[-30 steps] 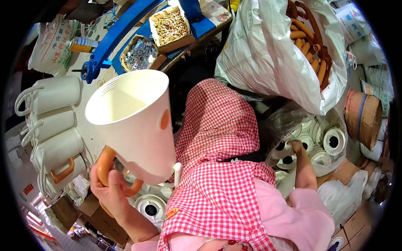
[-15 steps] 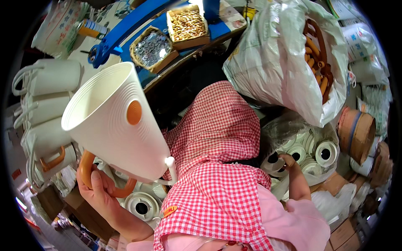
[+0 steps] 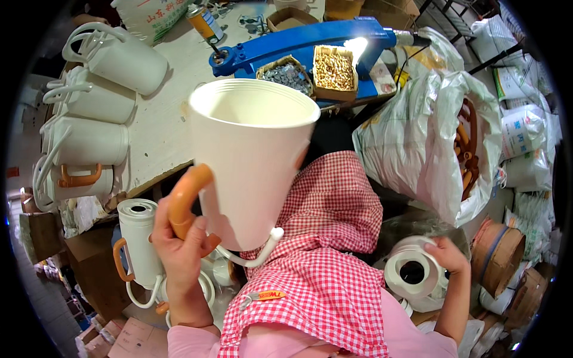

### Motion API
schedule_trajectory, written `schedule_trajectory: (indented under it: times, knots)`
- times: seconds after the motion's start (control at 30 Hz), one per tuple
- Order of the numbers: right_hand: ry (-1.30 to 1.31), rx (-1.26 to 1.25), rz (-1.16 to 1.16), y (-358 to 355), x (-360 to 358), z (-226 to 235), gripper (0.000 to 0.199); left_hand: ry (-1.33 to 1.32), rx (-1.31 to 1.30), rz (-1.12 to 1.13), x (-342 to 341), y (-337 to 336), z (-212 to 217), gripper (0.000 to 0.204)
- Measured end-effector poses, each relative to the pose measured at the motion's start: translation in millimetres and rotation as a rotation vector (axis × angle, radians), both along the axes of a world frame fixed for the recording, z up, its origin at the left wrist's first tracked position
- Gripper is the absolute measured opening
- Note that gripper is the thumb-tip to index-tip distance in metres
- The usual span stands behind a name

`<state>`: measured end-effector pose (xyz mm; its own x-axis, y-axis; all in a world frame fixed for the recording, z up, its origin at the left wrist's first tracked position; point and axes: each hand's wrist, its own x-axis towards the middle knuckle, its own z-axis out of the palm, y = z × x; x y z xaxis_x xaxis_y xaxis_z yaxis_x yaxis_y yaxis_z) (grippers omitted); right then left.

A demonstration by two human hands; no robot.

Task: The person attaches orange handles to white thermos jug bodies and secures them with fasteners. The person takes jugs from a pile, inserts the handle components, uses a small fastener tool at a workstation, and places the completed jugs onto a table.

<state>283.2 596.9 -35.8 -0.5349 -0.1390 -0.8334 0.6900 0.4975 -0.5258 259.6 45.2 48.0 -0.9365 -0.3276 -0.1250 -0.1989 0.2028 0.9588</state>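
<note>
In the head view, printing is seen on several surfaces. Red and green characters are borne by a white sack [image 3: 152,18] at the upper left, blue ones by a stacked white bag [image 3: 520,128] at the right. A blue and yellow label is wrapped around a can [image 3: 205,22] on the table [image 3: 161,143], and a lettered orange oval tag [image 3: 271,295] is worn on the checked apron [image 3: 334,197].

Cream pitchers [image 3: 128,62] are lined up along the table's left side. Beyond the table's near edge, a blue metal arm [image 3: 298,45] is flanked by grey metal pieces [image 3: 286,77] and brass-coloured pieces [image 3: 334,65], both boxed. Brown handles [image 3: 468,149] are held in a big white plastic sack [image 3: 412,143]. Part of the table edge is hidden by the large cream vessel [image 3: 250,179], which is held up in front of the body, its mouth upward; a white curved tube [image 3: 262,256] is seen at its base.

The vessel's brown handle [image 3: 188,200] is gripped by the left hand [image 3: 179,244], fingers curled around it, the forearm raised steeply. At the right, a white ring-shaped part [image 3: 409,250] is pinched at its edge by the right hand [image 3: 444,253] above a clear bag [image 3: 436,305], with the elbow bent and the hand turned inward.
</note>
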Motion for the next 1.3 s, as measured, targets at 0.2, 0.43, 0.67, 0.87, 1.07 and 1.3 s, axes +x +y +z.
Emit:
schedule_trajectory:
  times: [0.2, 0.43, 0.67, 0.87, 1.07, 1.3]
  knots:
    - [1.037, -0.182, -0.152, -100.3, -108.2, 114.2, 0.086, 0.18, 0.015, -0.205, 13.3, 37.7, -31.7, 0.04]
    - [1.571, -0.205, 0.548, -236.3, -176.0, 72.9, 0.068, 0.186, -0.037, -0.306, 18.1, 41.1, -43.2, 0.037]
    - [1.617, -0.103, 0.585, -225.3, -168.6, 72.5, 0.068, 0.205, -0.113, -0.342, 21.0, 36.7, -34.7, 0.039]
    - [1.547, -0.119, 0.595, -232.0, -165.0, 63.2, 0.065, 0.224, -0.174, -0.363, 17.4, 32.7, -52.2, 0.046]
    - [1.485, -0.068, 0.526, -244.9, -156.8, 61.8, 0.051, 0.222, -0.26, -0.353, 20.2, 42.6, -53.1, 0.045]
    - [1.237, 0.154, 0.454, -272.3, -158.9, 70.7, 0.036, 0.179, -0.506, -0.345, 16.7, 67.1, -49.3, 0.044]
